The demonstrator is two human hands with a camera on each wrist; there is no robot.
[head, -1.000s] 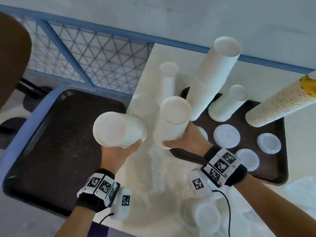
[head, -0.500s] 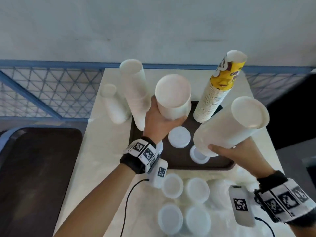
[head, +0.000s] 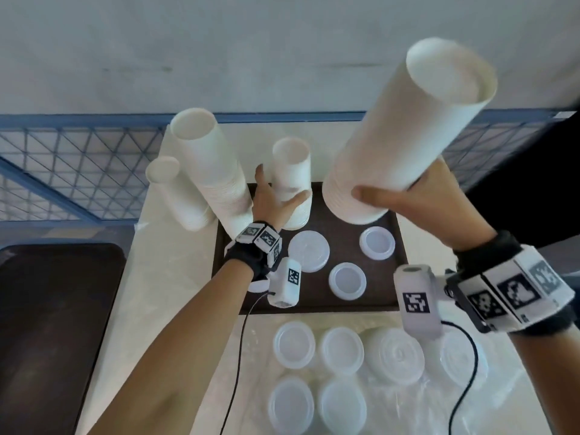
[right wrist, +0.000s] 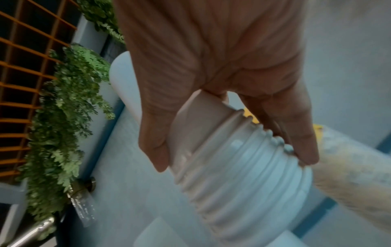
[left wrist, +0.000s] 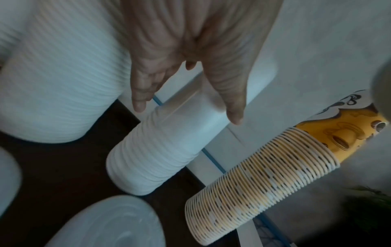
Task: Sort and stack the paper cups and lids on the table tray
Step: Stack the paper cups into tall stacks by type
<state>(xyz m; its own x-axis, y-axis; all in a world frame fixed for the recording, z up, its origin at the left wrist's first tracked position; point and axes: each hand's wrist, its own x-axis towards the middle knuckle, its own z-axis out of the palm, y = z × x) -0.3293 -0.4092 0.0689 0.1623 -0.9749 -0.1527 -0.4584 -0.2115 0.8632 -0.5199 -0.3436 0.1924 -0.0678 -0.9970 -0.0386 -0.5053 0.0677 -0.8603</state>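
Gripping a tall stack of white paper cups (head: 405, 136) near its lower end, the right hand (head: 417, 196) holds it tilted in the air above the right half of the brown tray (head: 317, 306) — thumb and fingers wrapped round the ribbed rims, as the right wrist view shows. The left hand (head: 270, 202) is spread, fingers straight and thumb out, its palm just beside a shorter stack of white cups (head: 292, 180) standing upside down at the back of the tray; the thumb lies across that stack's front, though whether it presses there I cannot tell. To the left of that hand stands a taller white cup stack (head: 210, 171), and beyond it a slimmer one (head: 179, 193) on the table (head: 175, 293). The left wrist view also catches a yellow-printed cup stack (left wrist: 275, 167) leaning at the tray's far edge. Three clear lids (head: 309, 251) lie loose on the tray — more lids (head: 340, 351) sit in rows on the table in front of it.
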